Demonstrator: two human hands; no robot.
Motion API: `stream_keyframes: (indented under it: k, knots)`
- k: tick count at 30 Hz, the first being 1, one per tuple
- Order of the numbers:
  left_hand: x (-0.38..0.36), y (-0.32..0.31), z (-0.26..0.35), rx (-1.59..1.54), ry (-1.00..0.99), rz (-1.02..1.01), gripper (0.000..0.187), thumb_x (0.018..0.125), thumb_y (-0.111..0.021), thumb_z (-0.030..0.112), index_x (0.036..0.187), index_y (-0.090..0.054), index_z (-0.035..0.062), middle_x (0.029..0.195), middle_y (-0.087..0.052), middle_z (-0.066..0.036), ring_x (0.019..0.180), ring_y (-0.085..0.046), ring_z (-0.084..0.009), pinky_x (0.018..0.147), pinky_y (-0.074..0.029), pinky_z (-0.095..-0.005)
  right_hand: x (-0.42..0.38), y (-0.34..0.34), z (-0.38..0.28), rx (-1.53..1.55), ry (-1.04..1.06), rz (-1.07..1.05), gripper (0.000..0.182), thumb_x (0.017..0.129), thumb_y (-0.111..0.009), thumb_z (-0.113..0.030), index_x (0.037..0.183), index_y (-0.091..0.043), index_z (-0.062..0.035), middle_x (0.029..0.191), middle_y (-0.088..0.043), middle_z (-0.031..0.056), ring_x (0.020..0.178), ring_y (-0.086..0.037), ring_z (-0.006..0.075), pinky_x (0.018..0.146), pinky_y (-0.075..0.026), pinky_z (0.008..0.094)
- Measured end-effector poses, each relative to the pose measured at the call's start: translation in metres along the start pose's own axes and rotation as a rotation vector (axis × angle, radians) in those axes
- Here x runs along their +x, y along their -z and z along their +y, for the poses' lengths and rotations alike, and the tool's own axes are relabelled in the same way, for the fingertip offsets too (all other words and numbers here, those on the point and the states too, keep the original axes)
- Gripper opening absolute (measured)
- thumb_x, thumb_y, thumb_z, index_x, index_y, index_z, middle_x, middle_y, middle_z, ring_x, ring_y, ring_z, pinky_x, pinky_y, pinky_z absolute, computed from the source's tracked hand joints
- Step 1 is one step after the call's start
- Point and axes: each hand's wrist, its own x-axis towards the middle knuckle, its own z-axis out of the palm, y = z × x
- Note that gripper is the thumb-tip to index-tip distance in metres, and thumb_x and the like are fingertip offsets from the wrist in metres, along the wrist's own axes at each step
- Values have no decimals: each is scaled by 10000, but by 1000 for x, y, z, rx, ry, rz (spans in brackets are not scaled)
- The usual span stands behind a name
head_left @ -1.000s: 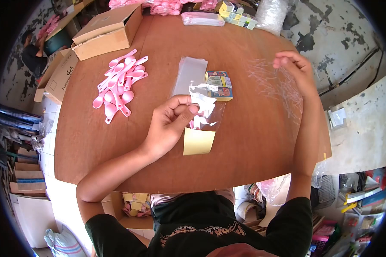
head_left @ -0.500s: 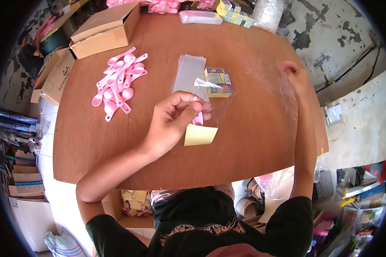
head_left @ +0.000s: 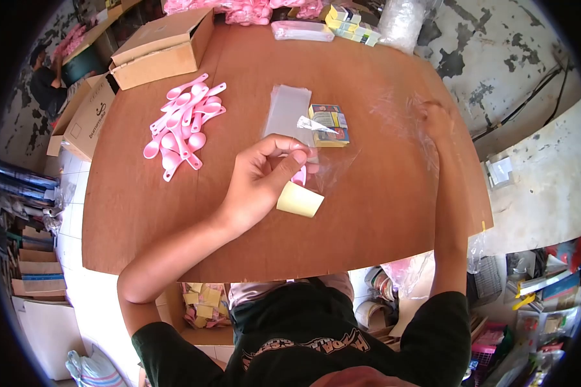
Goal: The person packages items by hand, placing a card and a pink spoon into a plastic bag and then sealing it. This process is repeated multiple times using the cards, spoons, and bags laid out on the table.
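Note:
My left hand [head_left: 268, 174] is closed in a pinch over the middle of the table, holding a clear plastic bag [head_left: 332, 169] with a pink spoon [head_left: 301, 175] and a yellow card [head_left: 300, 199] at it. At the right, my right hand [head_left: 434, 119] is at some thin clear plastic strips [head_left: 400, 119]; its fingers are bent and blurred. Beyond my left hand lie a stack of clear bags [head_left: 287, 111] and a small stack of printed cards [head_left: 329, 122] with a white scrap on it. Pink spoons [head_left: 181, 122] lie heaped to the left.
The brown table [head_left: 368, 226] has a cardboard box [head_left: 161, 51] at its back left. Bagged pink items [head_left: 229, 9], a clear packet [head_left: 302, 30], card stacks [head_left: 355, 27] and a plastic roll [head_left: 401, 22] line the far edge. A person [head_left: 45, 84] is at the far left.
My right hand has shifted slightly left and down at the plastic strips. The yellow card below my left hand has tilted. The view has shifted a little.

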Motion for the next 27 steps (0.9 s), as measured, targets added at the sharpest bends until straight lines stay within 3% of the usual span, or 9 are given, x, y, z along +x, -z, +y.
stream_keyframes:
  k: [1, 5, 8, 10, 14, 19, 22, 24, 27]
  knots:
    - [0, 1, -1, -8, -17, -1, 144, 962, -560, 107, 1042, -596, -7, 1020, -664, -95, 922, -661, -174, 718, -536, -266, 4, -1, 3, 492, -35, 68, 221, 845, -520, -141, 886, -731, -87, 825, -695, 120, 800, -667, 187, 733, -504, 298]
    - [0, 4, -2, 107, -28, -24, 141, 979, -529, 119, 1062, -572, 14, 1069, -665, -139, 940, -675, -215, 759, -564, -321, -8, 7, 10, 551, -165, 128, 222, 807, -504, -126, 752, -707, -55, 677, -652, 107, 681, -641, 171, 631, -487, 288]
    - [1, 3, 0, 103, -28, -17, 142, 978, -531, 121, 1065, -572, 17, 1071, -664, -135, 942, -674, -212, 760, -563, -320, 3, 23, 11, 568, -136, -19, 220, 788, -493, -127, 761, -688, -29, 686, -647, 81, 631, -599, 166, 580, -455, 295]
    - [1, 0, 2, 15, 4, 25, 139, 960, -561, 95, 1044, -601, -8, 1033, -664, -100, 932, -663, -178, 714, -537, -267, 9, 31, 10, 1116, -208, -309, 301, 870, -503, -234, 761, -671, -9, 685, -635, 62, 594, -563, 170, 582, -430, 299]
    - [1, 2, 2, 22, 13, 14, 145, 960, -561, 96, 1052, -594, -11, 1050, -663, -112, 936, -664, -182, 717, -542, -271, -7, 88, -50, 955, -431, -327, 457, 967, -440, -364, 834, -674, 5, 792, -664, 100, 690, -608, 180, 693, -469, 292]
    - [1, 3, 0, 18, 10, 13, 153, 960, -563, 104, 1058, -590, -11, 1068, -660, -122, 938, -665, -188, 722, -545, -274, -13, 115, -42, 1511, 115, -523, 498, 1019, -355, -387, 1001, -664, 3, 1062, -659, 169, 973, -644, 239, 931, -466, 338]
    - [0, 0, 4, 17, 46, 27, 156, 960, -563, 105, 1064, -591, -8, 1055, -661, -117, 929, -665, -187, 718, -546, -275, 14, 82, 0, 1574, -81, -764, 432, 972, -454, -375, 1057, -660, -5, 1095, -662, 144, 986, -647, 247, 939, -464, 359]
    - [-2, -2, 3, 14, 31, 21, 158, 960, -564, 105, 1066, -592, -8, 1050, -661, -116, 923, -664, -185, 713, -545, -276, 4, 37, 9, -214, -158, -150, 399, 892, -562, -353, 1116, -665, -39, 1082, -677, 126, 971, -652, 230, 907, -469, 329]
    - [1, 2, 0, 83, -63, -15, 140, 974, -536, 118, 1059, -580, 15, 1096, -658, -139, 946, -674, -208, 764, -556, -315, 20, -1, 60, 668, -375, -81, 411, 811, -654, -328, 1141, -674, -83, 1060, -687, 133, 957, -653, 212, 878, -459, 292]
